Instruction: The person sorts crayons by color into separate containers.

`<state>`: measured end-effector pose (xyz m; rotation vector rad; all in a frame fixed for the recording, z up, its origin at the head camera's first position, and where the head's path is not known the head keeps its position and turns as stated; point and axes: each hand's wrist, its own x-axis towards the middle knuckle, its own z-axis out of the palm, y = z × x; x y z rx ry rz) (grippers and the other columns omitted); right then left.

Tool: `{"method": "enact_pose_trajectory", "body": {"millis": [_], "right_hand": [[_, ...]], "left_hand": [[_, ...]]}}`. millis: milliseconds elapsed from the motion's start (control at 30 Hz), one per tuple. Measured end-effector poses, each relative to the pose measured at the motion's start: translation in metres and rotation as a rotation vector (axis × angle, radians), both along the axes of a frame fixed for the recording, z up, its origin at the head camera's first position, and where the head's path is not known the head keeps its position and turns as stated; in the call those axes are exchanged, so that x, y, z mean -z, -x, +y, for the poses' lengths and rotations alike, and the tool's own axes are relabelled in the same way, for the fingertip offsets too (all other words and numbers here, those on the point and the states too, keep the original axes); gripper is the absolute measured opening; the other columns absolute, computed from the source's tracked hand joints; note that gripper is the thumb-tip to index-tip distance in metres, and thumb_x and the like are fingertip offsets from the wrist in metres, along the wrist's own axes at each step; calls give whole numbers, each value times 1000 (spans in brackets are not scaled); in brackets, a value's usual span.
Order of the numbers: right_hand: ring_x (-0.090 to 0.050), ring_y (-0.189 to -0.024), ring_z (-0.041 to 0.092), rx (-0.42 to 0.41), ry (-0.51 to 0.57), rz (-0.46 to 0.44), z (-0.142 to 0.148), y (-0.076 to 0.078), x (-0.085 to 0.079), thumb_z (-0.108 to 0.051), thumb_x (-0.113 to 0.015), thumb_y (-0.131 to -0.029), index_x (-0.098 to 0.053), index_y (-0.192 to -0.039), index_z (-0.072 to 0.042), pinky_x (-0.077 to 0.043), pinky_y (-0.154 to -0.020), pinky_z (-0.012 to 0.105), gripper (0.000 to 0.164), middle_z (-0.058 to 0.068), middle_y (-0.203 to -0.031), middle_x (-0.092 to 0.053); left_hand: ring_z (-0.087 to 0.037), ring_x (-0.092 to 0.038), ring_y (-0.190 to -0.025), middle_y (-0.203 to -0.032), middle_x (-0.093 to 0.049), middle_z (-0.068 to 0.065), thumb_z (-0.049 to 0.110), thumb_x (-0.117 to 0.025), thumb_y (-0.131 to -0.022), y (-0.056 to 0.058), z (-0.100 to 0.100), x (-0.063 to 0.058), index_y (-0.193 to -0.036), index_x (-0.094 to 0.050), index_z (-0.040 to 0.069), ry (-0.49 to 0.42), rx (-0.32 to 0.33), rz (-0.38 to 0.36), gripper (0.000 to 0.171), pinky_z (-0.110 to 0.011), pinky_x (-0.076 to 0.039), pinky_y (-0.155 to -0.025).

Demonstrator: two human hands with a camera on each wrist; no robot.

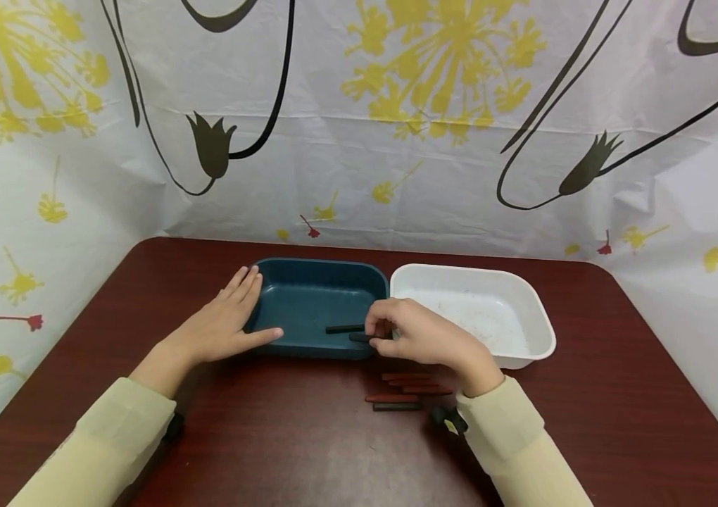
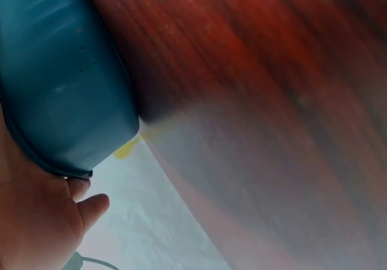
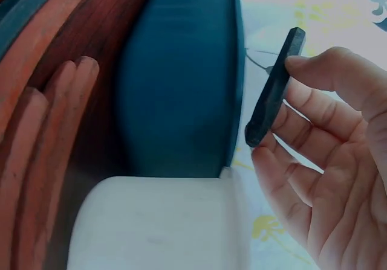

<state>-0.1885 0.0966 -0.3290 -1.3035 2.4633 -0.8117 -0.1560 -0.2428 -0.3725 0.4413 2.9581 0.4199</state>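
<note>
My right hand (image 1: 425,334) pinches a dark crayon (image 3: 273,92) between thumb and fingers, over the front right corner of the blue tray (image 1: 317,350). Inside that tray lies another dark crayon (image 1: 341,329), partly behind my fingers in the head view. At the tray's left end, my left hand (image 1: 219,324) rests on the rim with straight fingers and the thumb spread along the front side. Several red crayons (image 1: 392,398) lie on the table in front of the trays, with a dark crayon (image 1: 397,407) closest to me.
A white tray (image 1: 535,310) stands right beside the blue one, its near left part hidden by my right hand. The dark red table (image 1: 308,436) ends at a patterned white sheet (image 1: 334,169) at the back and sides.
</note>
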Motion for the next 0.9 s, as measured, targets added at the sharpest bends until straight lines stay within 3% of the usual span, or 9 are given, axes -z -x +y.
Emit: {"method": "enact_pose_trajectory", "body": {"millis": [167, 367, 600, 900], "right_hand": [[-56, -81, 12, 31, 44, -3, -6, 8, 6, -10, -67, -93, -66, -97, -15, -53, -74, 33, 6, -4, -93, -64], [-58, -85, 20, 44, 80, -18, -14, 15, 11, -12, -67, -94, -66, -98, -15, -54, -78, 42, 6, -3, -94, -63], [-56, -84, 17, 48, 92, -1, -25, 24, 16, -14, -67, -94, -66, -98, -15, -52, -75, 32, 5, -2, -94, -63], [-54, -82, 13, 76, 49, 8, -37, 31, 19, -13, -69, -93, -65, -96, -16, -51, -74, 28, 5, -1, -95, -63]], "left_hand": [[-37, 3, -155, -168, 2, -15, 73, -49, -90, 1, -1, -1, -158, -7, -1, 6, -1, 3, 109, -61, -16, -121], [-37, 3, -155, -168, 2, -15, 72, -50, -90, 1, -1, -2, -158, -7, -1, 2, -1, 3, 109, -61, -16, -121], [-37, 3, -155, -168, 2, -14, 73, -49, -90, 1, -1, 0, -158, -7, -1, 4, -4, 2, 109, -61, -16, -121], [-36, 4, -155, -168, 3, -14, 74, -48, -90, -1, -1, 3, -158, -6, 0, 0, -2, 5, 109, -61, -16, -121]]}}
